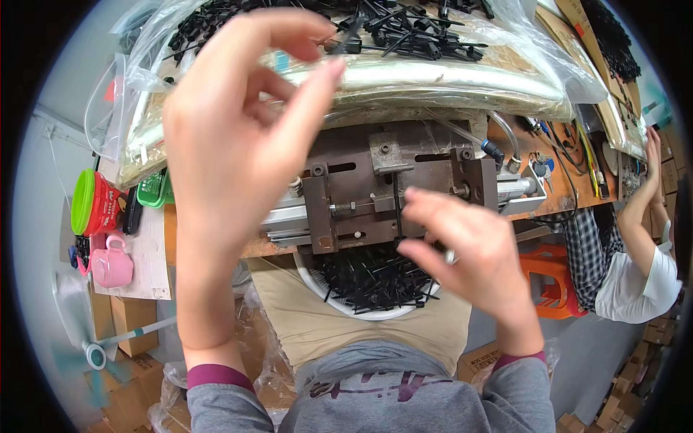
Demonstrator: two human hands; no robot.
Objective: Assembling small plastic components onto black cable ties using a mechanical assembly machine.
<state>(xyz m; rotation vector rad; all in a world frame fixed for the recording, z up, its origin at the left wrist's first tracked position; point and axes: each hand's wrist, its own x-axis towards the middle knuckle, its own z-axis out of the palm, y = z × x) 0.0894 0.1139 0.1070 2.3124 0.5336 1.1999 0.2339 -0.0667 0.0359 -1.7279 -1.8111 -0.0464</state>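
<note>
My left hand (238, 137) is raised over the far left of the bench, blurred by motion. Its thumb and fingertips pinch a dark, smeared black plastic part (349, 37) in front of a heap of similar parts (411, 32). A brown metal fixture (354, 180) lies below on the bench. Upright in the view, a thin black rod-like part (396, 206) sits across its middle, beneath a metal block (385, 153). Beside that rod is my right hand (469, 252), thumb and forefinger apart; whether the thumb touches the rod's near end I cannot tell.
A white bowl (375, 315) of black parts sits at my lap. Plastic sheeting (462, 76) covers the far bench edge. Air hoses and a cylinder (516, 187) flank the fixture. A pink cup (112, 263) and green basket (150, 189) stand left. Another person (632, 278) works at right, near an orange stool (550, 281).
</note>
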